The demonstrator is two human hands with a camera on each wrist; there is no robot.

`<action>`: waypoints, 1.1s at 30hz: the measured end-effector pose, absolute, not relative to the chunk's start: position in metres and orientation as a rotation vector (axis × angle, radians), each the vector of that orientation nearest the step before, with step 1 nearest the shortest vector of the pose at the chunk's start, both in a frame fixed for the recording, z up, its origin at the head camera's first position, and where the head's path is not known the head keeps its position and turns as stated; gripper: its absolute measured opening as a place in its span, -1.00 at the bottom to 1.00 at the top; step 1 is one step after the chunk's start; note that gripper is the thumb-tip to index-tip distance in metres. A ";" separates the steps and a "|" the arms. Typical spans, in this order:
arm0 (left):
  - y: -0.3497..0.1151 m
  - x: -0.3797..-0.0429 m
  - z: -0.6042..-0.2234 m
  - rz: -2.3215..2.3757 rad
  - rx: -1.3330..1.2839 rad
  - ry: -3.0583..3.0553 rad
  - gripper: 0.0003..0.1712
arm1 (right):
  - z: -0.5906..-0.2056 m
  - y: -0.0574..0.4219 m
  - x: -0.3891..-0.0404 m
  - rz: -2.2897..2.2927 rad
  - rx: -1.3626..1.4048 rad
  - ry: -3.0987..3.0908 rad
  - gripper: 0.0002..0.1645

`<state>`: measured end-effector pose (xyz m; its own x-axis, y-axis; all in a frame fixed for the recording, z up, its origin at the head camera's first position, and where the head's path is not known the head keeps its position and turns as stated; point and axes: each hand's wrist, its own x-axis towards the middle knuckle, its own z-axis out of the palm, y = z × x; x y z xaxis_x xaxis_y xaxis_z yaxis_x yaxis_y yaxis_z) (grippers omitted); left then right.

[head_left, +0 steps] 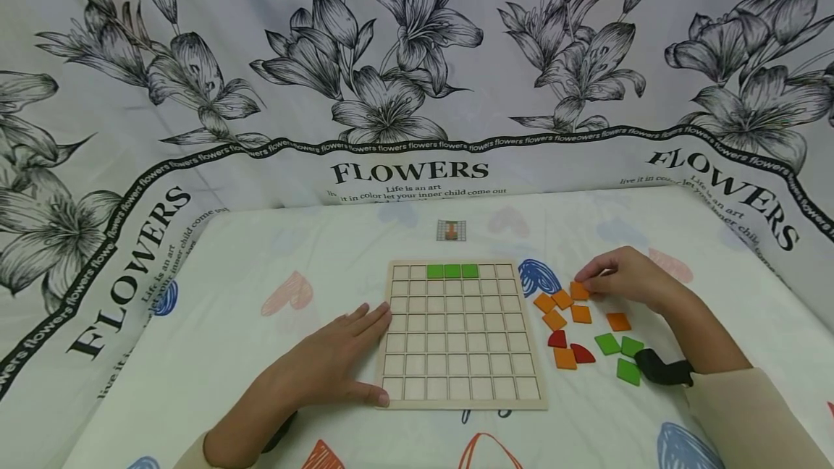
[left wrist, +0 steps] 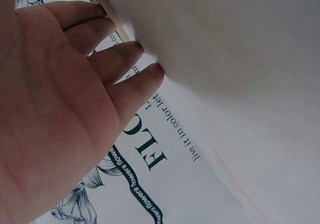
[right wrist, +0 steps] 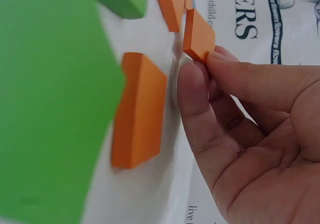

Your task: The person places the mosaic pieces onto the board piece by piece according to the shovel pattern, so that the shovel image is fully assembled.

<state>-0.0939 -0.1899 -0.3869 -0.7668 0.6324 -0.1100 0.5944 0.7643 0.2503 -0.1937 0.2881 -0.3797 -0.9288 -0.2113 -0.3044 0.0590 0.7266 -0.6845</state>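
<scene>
A light wooden grid board (head_left: pixel 462 324) lies on the cloth, with three green square tiles (head_left: pixel 452 271) side by side in its top row. My left hand (head_left: pixel 332 357) lies at the board's left edge, fingers extended and thumb near the lower corner. In the left wrist view those fingers (left wrist: pixel 132 82) reach the board's edge. To the right of the board, my right hand (head_left: pixel 628 279) pinches an orange square tile (right wrist: pixel 199 34) between thumb and fingertips. The right wrist view shows that tile tilted up, with another orange tile (right wrist: pixel 140 109) standing out closer to the camera.
Loose orange tiles (head_left: pixel 554 320) are scattered right of the board. Below them lie red quarter-round tiles (head_left: pixel 583 354) and green tiles (head_left: pixel 608 344). A small printed picture card (head_left: pixel 451 230) sits beyond the board. Flower-printed fabric (head_left: pixel 417 93) rises behind the heart-patterned cloth (head_left: pixel 228 353).
</scene>
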 end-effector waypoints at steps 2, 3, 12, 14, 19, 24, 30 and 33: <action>-0.190 -0.094 -0.388 0.292 0.969 2.772 0.31 | -0.379 0.287 -0.196 -1.053 -0.130 2.564 -0.78; -0.190 -0.094 -0.388 0.294 0.968 2.772 0.31 | -0.379 0.287 -0.196 -1.059 -0.135 2.563 -0.77; -0.190 -0.093 -0.387 0.303 0.965 2.767 0.31 | -0.379 0.280 -0.203 -1.076 -0.215 2.569 -0.77; -0.190 -0.092 -0.386 0.298 0.967 2.769 0.30 | -0.378 0.276 -0.204 -1.088 -0.223 2.561 -0.77; -0.190 -0.092 -0.385 0.303 0.972 2.767 0.30 | -0.376 0.266 -0.206 -1.131 -0.245 2.526 -0.77; -0.189 -0.093 -0.384 0.313 0.986 2.771 0.30 | -0.375 0.259 -0.209 -1.152 -0.263 2.499 -0.79; -0.189 -0.093 -0.384 0.318 1.008 2.774 0.30 | -0.373 0.251 -0.211 -1.185 -0.316 2.469 -0.80; -0.190 -0.093 -0.384 0.309 1.009 2.775 0.30 | -0.372 0.247 -0.212 -1.222 -0.338 2.435 -0.80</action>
